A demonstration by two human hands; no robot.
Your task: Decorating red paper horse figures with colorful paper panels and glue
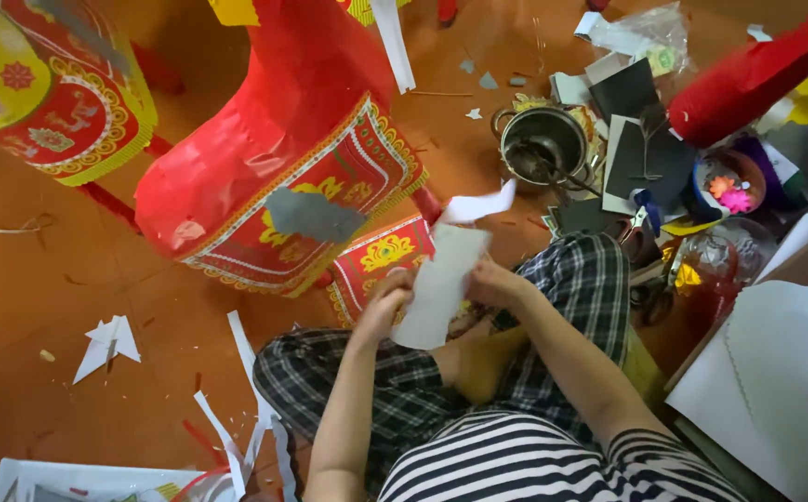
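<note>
Held over crossed legs, beside red paper horse: white paper sheet, left hand and right hand fingers pinching opposite edges. Likely light, floppy, easily torn; best gripped near edges.

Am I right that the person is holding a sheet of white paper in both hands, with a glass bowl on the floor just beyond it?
Not quite. Both hands, left and right, do hold the white paper, but the vessel on the floor beyond it is a metal pot with handles, not a glass bowl. The head view shows this.
</note>
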